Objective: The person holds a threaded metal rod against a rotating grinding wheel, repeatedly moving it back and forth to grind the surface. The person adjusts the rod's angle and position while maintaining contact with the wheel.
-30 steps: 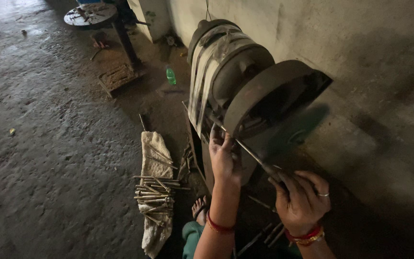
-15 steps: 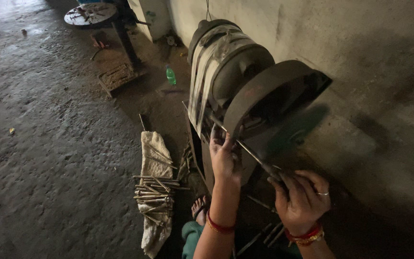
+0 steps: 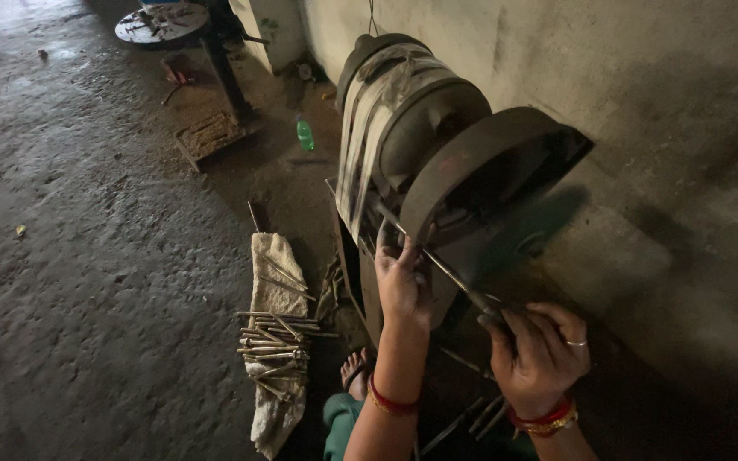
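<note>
While the right hand (image 3: 538,358) is clenched around the near end of a thin metal rod (image 3: 437,265), the left hand (image 3: 403,286) presses its fingers on the rod's middle, holding it against the grinding wheel (image 3: 471,171) at centre frame. Rod runs diagonally from lower right up toward the belt-wrapped drum (image 3: 377,128); whether its far tip touches the wheel face cannot be told in the dim light.

Progress, judged: one rod is at the machine. A sizeable pile of similar rods (image 3: 271,341) lies on a pale cloth (image 3: 277,282) on the floor (image 3: 87,256), lower left of centre. More rods (image 3: 471,418) lie near the bottom edge between the arms. Which batch is finished and which is waiting cannot be told.

Also noted: green bottle (image 3: 304,134) and round stand (image 3: 164,21), upper left.
</note>
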